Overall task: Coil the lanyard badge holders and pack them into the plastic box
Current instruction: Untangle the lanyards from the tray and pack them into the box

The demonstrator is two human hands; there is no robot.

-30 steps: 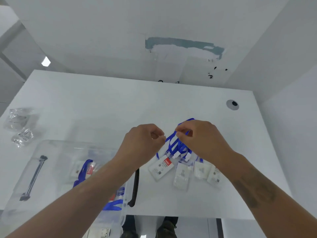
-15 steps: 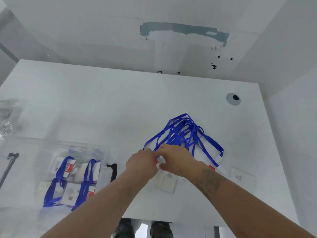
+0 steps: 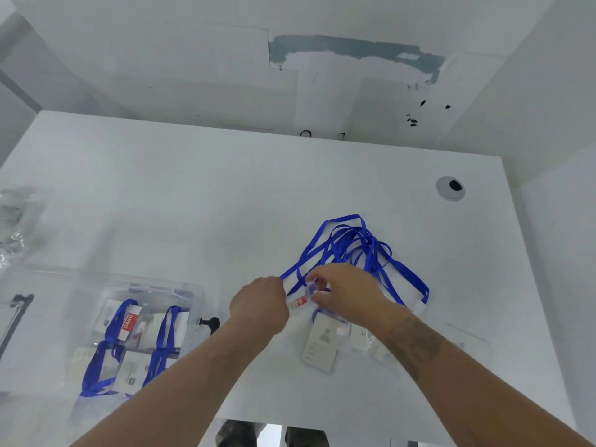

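The white worktop (image 3: 225, 195) carries a clear plastic box (image 3: 135, 337) at its near left edge, with coiled holders inside. Tangled blue lanyards (image 3: 351, 243) spread toward the right edge. Left hand (image 3: 259, 306) and right hand (image 3: 345, 293) pinch one badge holder (image 3: 300, 301), apparently together. A cable grommet (image 3: 450, 188) sits at the far right corner.

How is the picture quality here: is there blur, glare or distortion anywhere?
Head view: even, soft light with weak shadows; the wide lens bends the table edges; the left hand and right hand are slightly motion-blurred at the badge; the box looks hazy, washed out by reflections.
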